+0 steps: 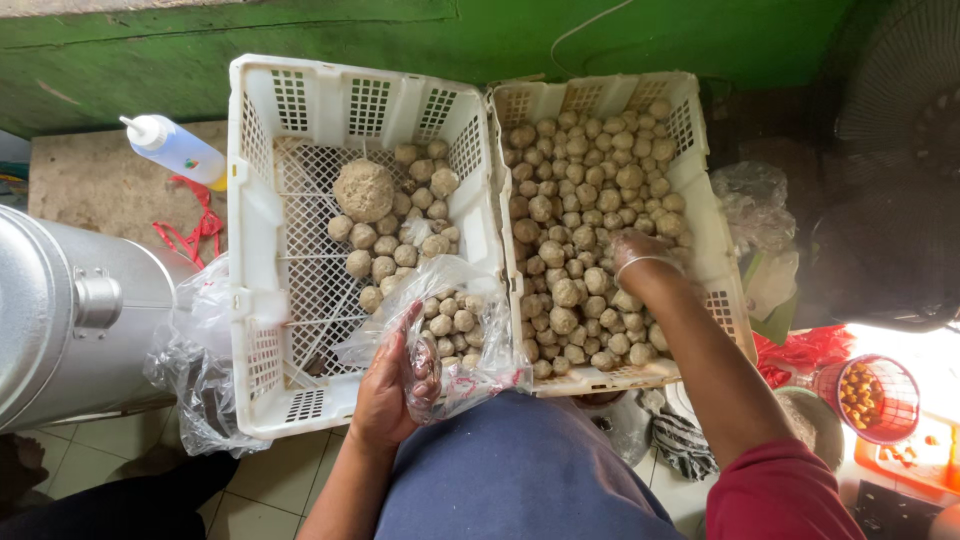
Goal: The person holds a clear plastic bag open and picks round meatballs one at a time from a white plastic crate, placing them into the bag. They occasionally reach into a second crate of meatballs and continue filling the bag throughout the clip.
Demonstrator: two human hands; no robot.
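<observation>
The left hand (392, 385) is pinching open the mouth of a clear plastic bag (455, 320) half-filled with round beige meatballs. The gloved right hand (640, 262), fingers curling together, is digging into the white slatted crate's (712, 255) meatball heap (580, 230), at three o'clock from the bag.

The person wears a dark red short-sleeved top, its sleeve (775, 495) showing at the near right, and a blue-grey cloth garment (520, 470) across the lap. A thin clear plastic glove covers the right hand (637, 262); the left hand (385, 385) is bare.
</observation>
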